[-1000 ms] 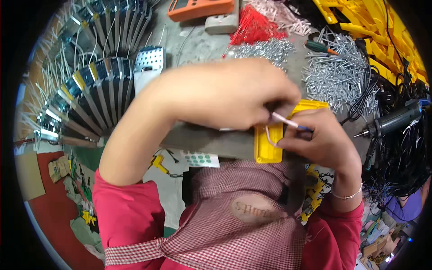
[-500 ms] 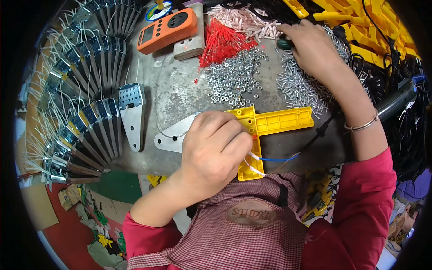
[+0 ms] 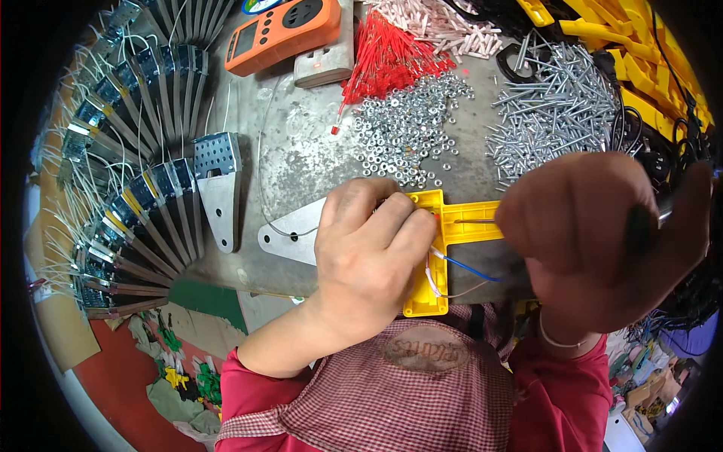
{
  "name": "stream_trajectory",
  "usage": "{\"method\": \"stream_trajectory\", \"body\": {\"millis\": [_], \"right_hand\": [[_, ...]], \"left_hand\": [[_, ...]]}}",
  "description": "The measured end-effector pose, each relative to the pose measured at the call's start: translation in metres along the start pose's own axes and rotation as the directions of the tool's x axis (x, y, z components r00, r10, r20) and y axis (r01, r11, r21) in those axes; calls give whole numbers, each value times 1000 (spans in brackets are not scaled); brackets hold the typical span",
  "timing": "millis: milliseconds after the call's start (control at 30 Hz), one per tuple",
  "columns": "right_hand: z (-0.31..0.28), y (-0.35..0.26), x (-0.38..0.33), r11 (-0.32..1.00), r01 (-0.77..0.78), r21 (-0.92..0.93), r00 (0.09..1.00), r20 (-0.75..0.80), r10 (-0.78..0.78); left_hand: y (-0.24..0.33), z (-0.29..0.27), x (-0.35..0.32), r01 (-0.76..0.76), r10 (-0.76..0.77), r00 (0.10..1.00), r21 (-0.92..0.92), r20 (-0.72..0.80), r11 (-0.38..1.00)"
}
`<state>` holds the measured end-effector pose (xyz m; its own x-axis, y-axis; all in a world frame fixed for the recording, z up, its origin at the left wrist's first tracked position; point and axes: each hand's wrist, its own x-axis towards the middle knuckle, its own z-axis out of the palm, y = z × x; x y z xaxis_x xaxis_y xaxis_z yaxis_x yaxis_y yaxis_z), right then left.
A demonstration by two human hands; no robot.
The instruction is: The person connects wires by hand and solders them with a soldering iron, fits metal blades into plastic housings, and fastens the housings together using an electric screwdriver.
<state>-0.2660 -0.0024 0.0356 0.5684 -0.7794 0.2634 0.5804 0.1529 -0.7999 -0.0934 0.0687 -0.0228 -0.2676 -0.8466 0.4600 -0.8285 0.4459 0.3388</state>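
Note:
My left hand (image 3: 369,264) is closed around the joint between a yellow plastic housing (image 3: 427,305) and a flat grey metal plate (image 3: 301,239) with holes. A blue wire (image 3: 473,271) and a brown wire with white sleeves come out of the housing near my fingertips. My right hand (image 3: 595,233), raised close to the camera, is closed on a screwdriver; only its thin metal shaft (image 3: 474,221) shows, pointing left over the housing's ribbed arm (image 3: 471,211). The handle is hidden in my fist.
Beyond my hands lie heaps of nuts (image 3: 399,139), screws (image 3: 553,105), red leaded parts (image 3: 392,56) and pale pink sleeves (image 3: 452,34). An orange meter (image 3: 282,34) rests at the back. Metal plate assemblies (image 3: 162,218) fan out at left; yellow housings (image 3: 640,68) pile up at far right.
My right hand has come back from beside the screw heap toward the housing, bringing the screwdriver. My left hand keeps its hold; the view has shifted slightly.

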Motion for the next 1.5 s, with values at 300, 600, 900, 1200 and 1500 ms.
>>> {"method": "stream_trajectory", "body": {"millis": [300, 600, 900, 1200, 1500], "right_hand": [[2, 12, 0, 995, -100, 14, 988, -114, 100], [14, 20, 4, 999, -31, -21, 984, -177, 27], [18, 17, 13, 932, -104, -346, 994, -67, 86], [-4, 40, 55, 699, 345, -626, 938, 216, -269], [7, 44, 76, 213, 432, -876, 870, 343, -353]], "left_hand": [[-2, -7, 9, -46, 45, 998, 20, 33, 999], [-5, 1, 6, -33, 33, 999, -40, -1, 999], [-2, -13, 18, 251, -226, 968, -401, 108, 881], [22, -58, 70, -228, 260, 966, -531, -15, 816], [39, -16, 59, -236, 29, 927, -523, -374, 819]]}}
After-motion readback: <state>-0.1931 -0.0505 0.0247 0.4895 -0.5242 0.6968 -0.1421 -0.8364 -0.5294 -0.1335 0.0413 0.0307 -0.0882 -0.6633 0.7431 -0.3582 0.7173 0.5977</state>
